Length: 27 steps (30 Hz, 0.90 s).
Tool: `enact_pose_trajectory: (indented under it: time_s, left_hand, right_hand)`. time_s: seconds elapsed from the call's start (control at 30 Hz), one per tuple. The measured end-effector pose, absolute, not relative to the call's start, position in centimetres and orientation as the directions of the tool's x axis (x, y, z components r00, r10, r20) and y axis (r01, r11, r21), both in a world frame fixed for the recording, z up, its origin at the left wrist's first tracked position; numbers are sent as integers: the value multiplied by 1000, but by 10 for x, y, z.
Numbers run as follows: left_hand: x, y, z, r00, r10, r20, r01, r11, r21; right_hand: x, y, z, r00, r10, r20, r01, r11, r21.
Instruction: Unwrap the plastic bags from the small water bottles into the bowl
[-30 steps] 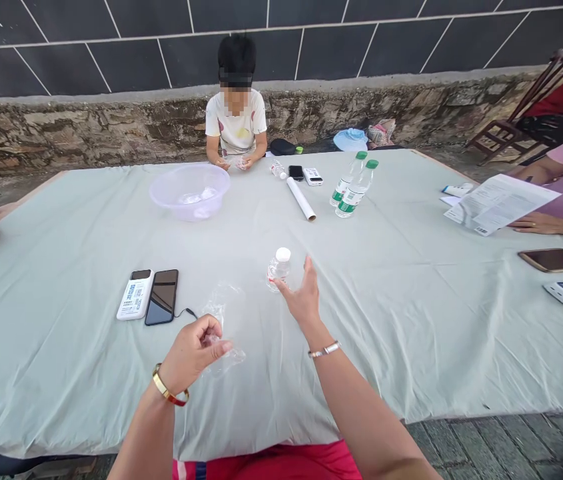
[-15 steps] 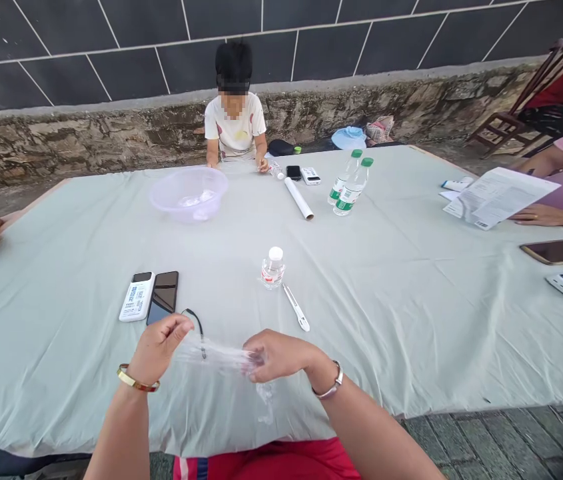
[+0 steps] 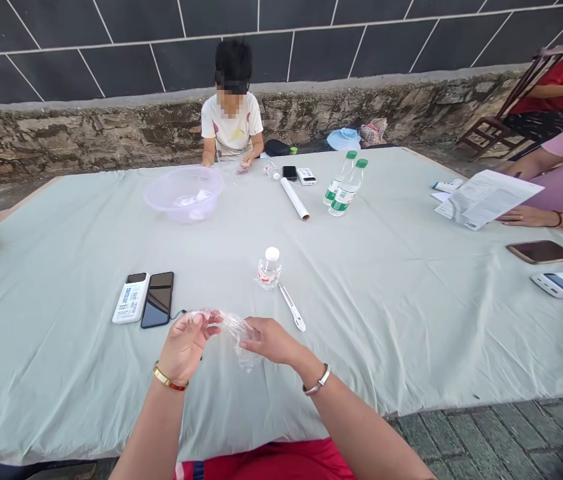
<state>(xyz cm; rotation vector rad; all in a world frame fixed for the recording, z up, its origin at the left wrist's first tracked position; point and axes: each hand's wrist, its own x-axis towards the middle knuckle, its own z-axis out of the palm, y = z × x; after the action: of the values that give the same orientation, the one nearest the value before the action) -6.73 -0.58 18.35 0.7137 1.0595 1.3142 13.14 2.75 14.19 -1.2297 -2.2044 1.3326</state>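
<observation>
A crumpled piece of clear plastic film (image 3: 235,328) stretches between my two hands above the near side of the table. My left hand (image 3: 190,340) has its fingers closed on one end, the film passing over the fingertips. The other end is gripped by my right hand (image 3: 272,341), and a loose part hangs below its fingers. Beyond my right hand lie a white utility knife (image 3: 292,308) and a small clear bottle (image 3: 269,269) with a white cap, standing upright. A black phone (image 3: 158,300) and a white power bank (image 3: 131,299) lie side by side beyond my left hand.
A translucent purple basin (image 3: 184,193) holding clear plastic stands at the far side, near a seated person (image 3: 232,127). A white roll (image 3: 294,199) and two green-capped bottles (image 3: 345,188) are right of it. At the right, a person's hand holds papers (image 3: 486,197).
My left hand has moved right and slightly up, closer to my right hand. The film between them has gone from stretched out to shorter and bunched.
</observation>
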Motion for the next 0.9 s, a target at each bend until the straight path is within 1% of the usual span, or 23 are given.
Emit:
enact_pose_trajectory:
  time_s: [0.03, 0.07, 0.1, 0.13, 0.17, 0.2, 0.23, 0.27, 0.3, 0.33, 0.4, 0.47, 0.53, 0.6, 0.67, 0.77, 0.83, 0.87, 0.9]
  left_hand:
    - [-62, 0, 183, -151, 969, -195, -346, 133, 929]
    - [-57, 5, 182, -226, 962, -152, -227, 100, 969]
    - [-53, 9, 180, -283, 956, -78, -60, 64, 996]
    - [-49, 13, 177, -307, 952, 12, 134, 31, 990]
    - [-47, 15, 174, -291, 952, 94, 318, 4, 948]
    - [-45, 15, 170, -239, 961, 140, 456, -16, 890]
    - [-44, 15, 167, -173, 975, 136, 532, -23, 846]
    - [-43, 13, 164, -108, 991, 83, 546, -11, 838]
    - [-42, 11, 161, -57, 998, 2, 508, 27, 861]
    - [-42, 8, 158, -26, 996, -83, 426, 86, 901]
    - [-39, 4, 156, -25, 976, -216, 168, 217, 962]
    - [-35, 2, 156, -58, 960, -273, -77, 268, 960]
    - [-29, 4, 157, -91, 957, -277, -202, 255, 946]
    - [-24, 8, 156, -146, 953, -266, -229, 229, 946]
    - [-20, 13, 154, -224, 941, -255, -230, 204, 952]
    - [-20, 20, 147, -298, 926, -231, -194, 179, 965]
    - [-24, 25, 143, -327, 918, -225, -151, 185, 971]
    - [-28, 27, 142, -361, 909, -209, -106, 183, 977]
    - [-32, 29, 141, -406, 896, -180, -52, 174, 983]
  right_hand:
    - [128, 23, 141, -595, 779, -201, 568, 230, -790]
    - [125, 19, 143, -597, 771, -221, 613, 261, -746]
    - [123, 16, 146, -606, 760, -234, 645, 298, -704]
    - [123, 13, 152, -622, 746, -238, 659, 334, -674]
    - [124, 13, 158, -639, 734, -228, 652, 361, -666]
    - [126, 13, 166, -652, 731, -200, 625, 370, -687]
    - [128, 15, 173, -652, 743, -152, 578, 357, -734]
    - [131, 18, 179, -628, 773, -89, 514, 326, -793]
    - [134, 22, 183, -574, 818, -23, 446, 289, -847]
    - [135, 25, 185, -497, 867, 32, 382, 252, -889]
    - [133, 31, 182, -337, 938, 88, 285, 190, -939]
    - [124, 32, 171, -248, 964, 95, 236, 156, -959]
    - [112, 29, 157, -212, 975, 71, 216, 118, -969]
    - [101, 22, 147, -197, 979, 47, 217, 90, -972]
    - [94, 17, 143, -228, 972, 51, 221, 103, -970]
    - [98, 17, 144, -356, 931, 76, 195, 154, -969]
    - [112, 24, 141, -404, 914, 47, 179, 130, -975]
    - [122, 30, 138, -361, 932, 19, 197, 96, -976]
    - [133, 37, 133, -260, 966, -14, 238, 50, -970]
